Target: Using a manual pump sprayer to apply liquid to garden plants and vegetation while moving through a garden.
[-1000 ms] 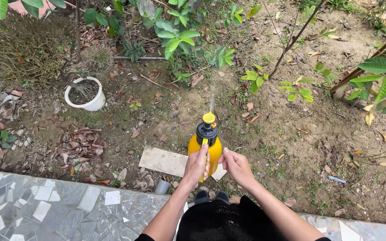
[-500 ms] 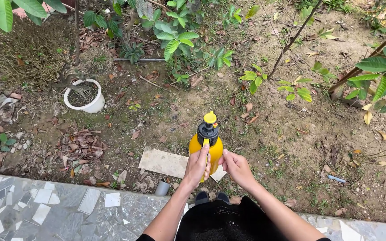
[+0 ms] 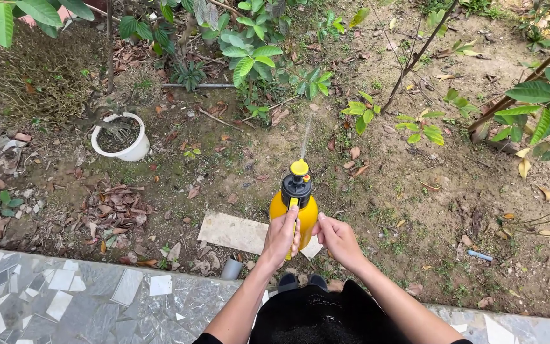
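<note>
The left hand is clenched round the handle of the yellow sprayer, held upright above the bare soil just past the tiled ledge, while the right hand braces its side with fingers curled against the tank. A thin jet leaves the nozzle toward the leafy plants. If the left grip tilts, the stream would likely fall short onto dirt, or the bottle could slip since the right hand only steadies it.

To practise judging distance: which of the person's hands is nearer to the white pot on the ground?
Left. The left hand grips the yellow sprayer, on the side towards the white pot; the right hand lies beyond the sprayer, farther away.
</note>
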